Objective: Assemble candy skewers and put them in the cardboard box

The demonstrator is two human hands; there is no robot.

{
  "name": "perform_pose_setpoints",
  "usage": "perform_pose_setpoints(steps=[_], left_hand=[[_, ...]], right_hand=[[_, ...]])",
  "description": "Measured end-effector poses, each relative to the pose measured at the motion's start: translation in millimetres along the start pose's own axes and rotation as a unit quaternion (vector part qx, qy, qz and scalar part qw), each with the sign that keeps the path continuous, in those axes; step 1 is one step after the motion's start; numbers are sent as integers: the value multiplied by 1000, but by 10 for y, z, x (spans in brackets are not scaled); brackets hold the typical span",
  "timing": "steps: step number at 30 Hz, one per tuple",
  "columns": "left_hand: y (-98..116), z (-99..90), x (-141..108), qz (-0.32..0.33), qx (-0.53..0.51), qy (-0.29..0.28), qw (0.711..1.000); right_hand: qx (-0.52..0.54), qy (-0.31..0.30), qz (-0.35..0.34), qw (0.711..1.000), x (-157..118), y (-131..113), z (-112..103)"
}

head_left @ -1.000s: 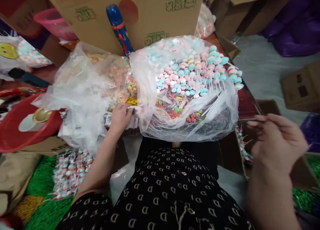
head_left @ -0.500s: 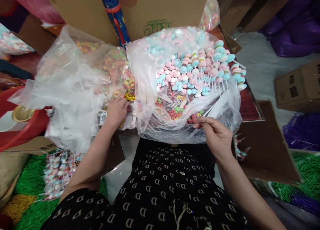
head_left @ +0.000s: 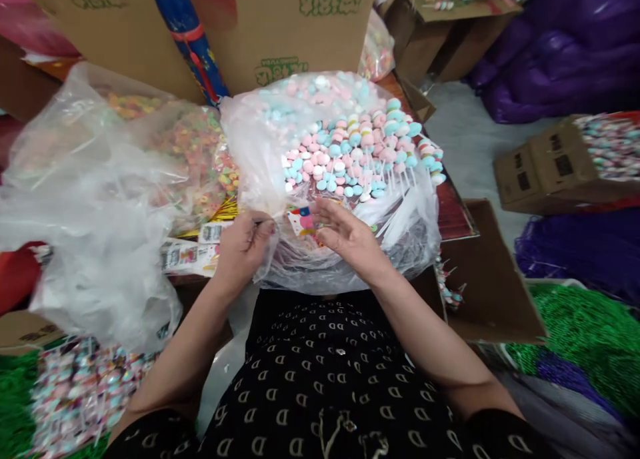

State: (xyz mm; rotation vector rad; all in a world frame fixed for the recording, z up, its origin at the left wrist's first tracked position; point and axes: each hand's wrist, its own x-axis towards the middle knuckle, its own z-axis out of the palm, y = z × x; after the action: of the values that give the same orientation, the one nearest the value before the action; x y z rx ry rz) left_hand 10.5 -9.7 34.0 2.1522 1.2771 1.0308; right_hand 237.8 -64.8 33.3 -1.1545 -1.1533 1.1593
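My left hand is closed, pinching the edge of a small clear plastic bag with a colourful print. Just right of this bag is my right hand, fingers stretched and apart; whether the fingertips touch the bag I cannot tell. Beneath both hands lies a large clear plastic bag, opened out. In it, pink, white and blue candies are heaped, with several candy skewers on white sticks at the right. White sticks lie in front of them. Printed packets rest left of my left hand.
A bag of coloured ring candies and yellow twist ties are at the left. Behind stand a cardboard box and a blue cylinder. An open carton sits below the table's right edge.
My left hand has come away from the packets with a small printed bag. My right hand has moved left towards it, its fingers now spread. The view has shifted right.
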Motion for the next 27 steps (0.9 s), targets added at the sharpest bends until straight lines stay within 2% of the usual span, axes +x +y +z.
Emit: perform_pose_setpoints(steps=[2, 4, 8, 10, 12, 15, 18, 21, 24, 27], left_hand=[[178, 182, 12, 25, -14, -34, 999], [303, 338, 30, 24, -42, -81, 996], [415, 529, 75, -19, -119, -200, 972], [448, 579, 92, -44, -141, -232, 961], [487, 620, 102, -63, -147, -237, 958], [535, 682, 105, -88, -153, -240, 955], [531, 730, 107, -132, -174, -243, 945], [484, 747, 112, -183, -238, -298, 906], [439, 750, 111, -186, -306, -363, 860], [400, 755, 106, -164, -305, -334, 877]], right_hand=[[-5, 7, 10, 1000, 20, 10, -34], [-43, 45, 17, 998, -18, 44, -129], [-124, 129, 1, 984, -159, 105, -359], [-147, 150, -15, 978, -218, 121, -424], [-156, 161, -23, 974, -254, 140, -443], [-126, 172, 7, 977, -267, 187, -438], [-43, 139, 48, 988, -256, 237, -460], [11, 97, 82, 992, -248, 263, -504], [-23, 124, 99, 987, -241, 254, -521], [-85, 140, 73, 984, -200, 211, -490]])
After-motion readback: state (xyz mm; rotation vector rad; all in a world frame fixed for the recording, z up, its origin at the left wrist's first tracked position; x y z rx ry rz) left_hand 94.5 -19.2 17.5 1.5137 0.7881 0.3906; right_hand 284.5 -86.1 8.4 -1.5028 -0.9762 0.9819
